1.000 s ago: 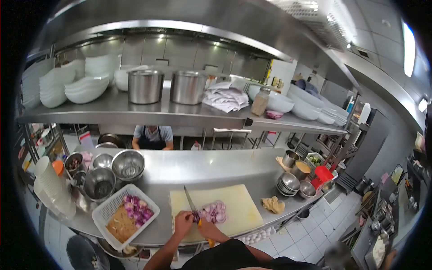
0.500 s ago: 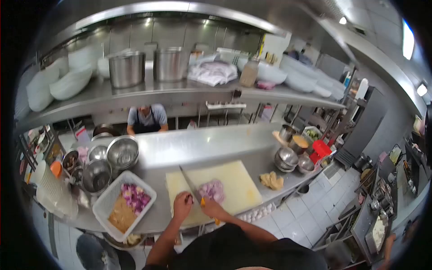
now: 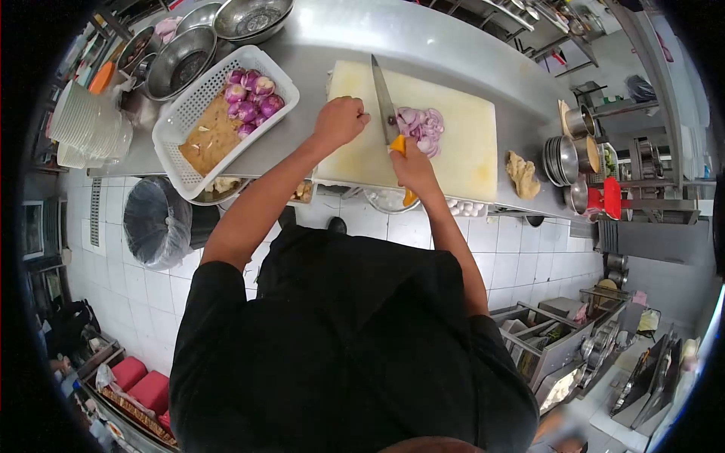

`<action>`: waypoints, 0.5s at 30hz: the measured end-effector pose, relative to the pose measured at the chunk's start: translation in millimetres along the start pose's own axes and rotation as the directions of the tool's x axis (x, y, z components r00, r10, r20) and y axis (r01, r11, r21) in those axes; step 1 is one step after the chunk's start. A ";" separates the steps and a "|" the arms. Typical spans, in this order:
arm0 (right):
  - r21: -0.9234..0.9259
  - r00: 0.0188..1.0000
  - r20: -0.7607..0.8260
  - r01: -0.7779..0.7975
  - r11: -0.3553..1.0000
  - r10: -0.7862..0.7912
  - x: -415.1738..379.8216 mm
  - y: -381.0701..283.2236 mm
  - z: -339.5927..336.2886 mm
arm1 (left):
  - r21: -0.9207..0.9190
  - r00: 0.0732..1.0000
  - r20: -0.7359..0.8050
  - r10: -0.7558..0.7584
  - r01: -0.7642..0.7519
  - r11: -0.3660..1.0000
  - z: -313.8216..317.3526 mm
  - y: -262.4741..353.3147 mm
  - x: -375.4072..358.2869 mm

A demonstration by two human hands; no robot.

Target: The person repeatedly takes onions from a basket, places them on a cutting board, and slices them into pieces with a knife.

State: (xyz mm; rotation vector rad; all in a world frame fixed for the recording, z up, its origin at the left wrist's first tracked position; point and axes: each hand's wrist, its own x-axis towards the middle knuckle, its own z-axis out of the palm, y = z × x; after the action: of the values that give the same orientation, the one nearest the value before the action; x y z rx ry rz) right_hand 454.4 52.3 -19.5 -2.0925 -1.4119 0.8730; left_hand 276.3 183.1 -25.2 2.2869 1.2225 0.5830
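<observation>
My right hand (image 3: 414,164) grips the yellow-orange handle of a long kitchen knife (image 3: 384,92), whose blade points away over the cutting board (image 3: 468,143). Just right of the blade lies a pile of sliced purple onion (image 3: 424,130). A small dark spot shows on the blade near the slices. My left hand (image 3: 341,121) is closed above the board's left part, apart from the knife; whatever its fingers hold is hidden. To its left, a white perforated basket (image 3: 175,167) holds peeled purple onions (image 3: 255,102) beside a brown sheet with small scraps.
Steel bowls (image 3: 181,64) stand at the back left, near stacked white containers (image 3: 89,124). Ginger-like root (image 3: 522,175) lies right of the board, before stacked bowls (image 3: 560,160) and a red object (image 3: 610,199). A lined bin (image 3: 157,223) stands on the floor below.
The view has tilted down, bringing my torso and the floor into sight. My left hand has moved left, away from the knife; my right hand still holds it beside the sliced onion.
</observation>
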 end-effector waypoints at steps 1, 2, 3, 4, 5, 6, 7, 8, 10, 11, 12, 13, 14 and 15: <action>-0.029 0.999 -0.014 0.032 0.999 -0.032 -2.1 -0.7 -0.7 | -0.148 0.988 0.031 -0.148 0.151 0.977 0.3 1.5 -1.2; -0.059 0.998 -0.029 0.059 0.997 -0.061 -5.3 -0.3 -1.1 | -0.264 0.981 0.044 -0.190 0.195 0.945 0.4 2.1 -4.5; -0.054 0.997 -0.030 0.064 0.997 -0.065 -11.6 -3.3 -2.2 | -0.377 0.971 0.068 -0.230 0.239 0.895 1.7 2.9 -10.2; -0.051 0.997 -0.033 0.070 0.996 -0.072 -17.0 -10.2 -4.7 | -0.484 0.959 0.095 -0.266 0.278 0.830 5.2 2.4 -13.5; -0.050 0.996 -0.039 0.078 0.996 -0.080 -21.0 -16.4 -7.2 | -0.438 0.965 0.053 -0.259 0.255 0.862 8.8 2.2 -15.2; -0.046 0.998 -0.026 0.059 0.997 -0.060 -24.8 -20.4 -7.5 | -0.392 0.969 0.012 -0.249 0.233 0.890 13.0 1.9 -17.5; -0.044 0.999 -0.010 0.042 0.998 -0.043 -28.3 -24.1 -6.8 | -0.345 0.971 -0.031 -0.239 0.214 0.914 17.6 2.0 -19.9; -0.043 1.000 0.008 0.028 0.999 -0.028 -31.1 -27.9 -6.3 | -0.372 0.964 -0.031 -0.264 0.235 0.898 22.5 2.5 -21.9; -0.061 0.999 0.035 0.010 0.998 -0.008 -36.3 -35.9 -6.2 | -0.425 0.947 -0.029 -0.319 0.277 0.862 26.1 8.5 -26.7; -0.071 0.999 0.046 0.003 0.997 0.000 -37.3 -39.2 -7.8 | -0.460 0.944 -0.081 -0.320 0.249 0.852 26.9 11.0 -27.4; -0.073 0.998 0.055 0.006 0.997 -0.002 -37.9 -41.1 -9.5 | -0.494 0.938 -0.132 -0.322 0.219 0.841 28.4 12.7 -28.1; -0.075 0.998 0.064 0.007 0.997 -0.002 -38.7 -42.4 -11.1 | -0.525 0.928 -0.182 -0.325 0.188 0.830 29.5 13.7 -28.8; -0.077 0.997 0.072 0.007 0.997 -0.002 -40.2 -44.2 -12.8 | -0.528 0.929 -0.179 -0.323 0.186 0.829 29.4 13.6 -28.3; -0.077 0.996 0.092 -0.001 0.997 0.008 -42.6 -46.6 -15.3 | -0.531 0.931 -0.176 -0.320 0.184 0.827 28.4 13.2 -26.9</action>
State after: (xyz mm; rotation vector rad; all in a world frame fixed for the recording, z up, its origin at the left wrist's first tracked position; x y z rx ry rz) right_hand 424.5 29.0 33.3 -2.1379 -1.5109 0.9419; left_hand 287.3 147.9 -43.8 1.6105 1.2791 0.9927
